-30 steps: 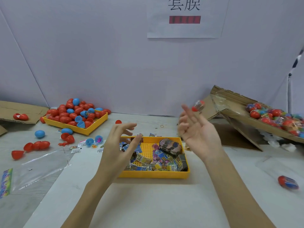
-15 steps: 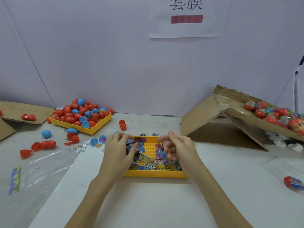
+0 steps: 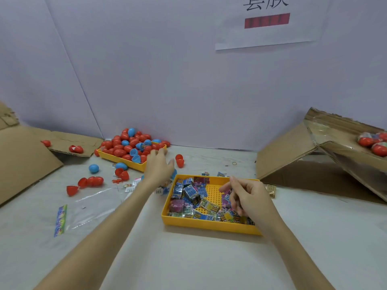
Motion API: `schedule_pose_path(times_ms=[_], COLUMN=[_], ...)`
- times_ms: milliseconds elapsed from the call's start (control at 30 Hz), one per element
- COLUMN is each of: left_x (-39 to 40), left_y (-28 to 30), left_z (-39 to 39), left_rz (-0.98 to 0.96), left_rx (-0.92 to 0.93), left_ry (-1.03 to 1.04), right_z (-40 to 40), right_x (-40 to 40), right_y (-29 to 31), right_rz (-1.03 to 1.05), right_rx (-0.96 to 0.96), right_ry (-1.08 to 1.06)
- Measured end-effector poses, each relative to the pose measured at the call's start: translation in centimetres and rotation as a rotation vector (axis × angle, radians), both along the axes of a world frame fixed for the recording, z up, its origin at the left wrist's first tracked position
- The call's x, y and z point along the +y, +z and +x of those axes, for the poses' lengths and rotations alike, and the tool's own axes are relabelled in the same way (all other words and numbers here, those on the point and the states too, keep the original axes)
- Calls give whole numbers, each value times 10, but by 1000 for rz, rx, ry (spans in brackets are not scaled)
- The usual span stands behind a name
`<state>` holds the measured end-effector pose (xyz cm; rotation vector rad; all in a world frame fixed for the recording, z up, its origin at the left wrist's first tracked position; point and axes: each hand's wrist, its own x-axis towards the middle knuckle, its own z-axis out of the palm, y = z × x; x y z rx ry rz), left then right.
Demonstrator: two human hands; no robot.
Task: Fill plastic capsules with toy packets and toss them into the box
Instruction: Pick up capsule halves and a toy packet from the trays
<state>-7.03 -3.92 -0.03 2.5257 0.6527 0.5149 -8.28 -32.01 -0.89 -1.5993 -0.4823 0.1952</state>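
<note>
The toy packets (image 3: 194, 197) lie in a loose heap inside the near yellow tray (image 3: 209, 225), which has a perforated floor visible in the middle. They are small flat pouches of glossy printed film, mostly blue, some pink. I judge them very light, soft and a little slippery, so a pinch at one edge or corner should be enough to lift one.

The right hand (image 3: 249, 199) hovers over the right part of this tray with its fingers curled downward among the packets. Whether it already pinches one, I cannot tell, because the fingertips are hidden.

The left hand (image 3: 158, 166) reaches toward the far yellow tray (image 3: 134, 165), fingers spread and relaxed, holding nothing. This tray is piled with red and blue capsules (image 3: 125, 146), egg-shaped shells of smooth hard plastic. I think they are light and stiff but can roll away easily; it is best to take one around its widest part.

More capsule halves (image 3: 179, 160) are scattered on the grey table (image 3: 199, 258). The cardboard box (image 3: 343, 143) at the right, tilted, holds filled capsules (image 3: 374, 143).
</note>
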Motion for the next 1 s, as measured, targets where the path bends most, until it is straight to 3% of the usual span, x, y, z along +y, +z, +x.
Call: schedule_pose_path(times_ms=[133, 300, 600, 733, 1000], left_x=[39, 62, 54, 3, -108], left_y=[12, 4, -1, 10, 3], left_z=[42, 67, 37, 3, -61], left_rz=[211, 151, 69, -58, -379], left_rx=[189, 364, -131, -406, -262], left_ry=[-51, -139, -66, -221, -680], right_z=[2, 4, 3, 3, -2], right_x=[1, 1, 2, 2, 2], right_y=[-2, -5, -5, -4, -2], right_rz=[-17, -43, -38, -25, -2], right_rx=[-12, -34, -20, -4, -32], right_ry=[6, -1, -4, -11, -38])
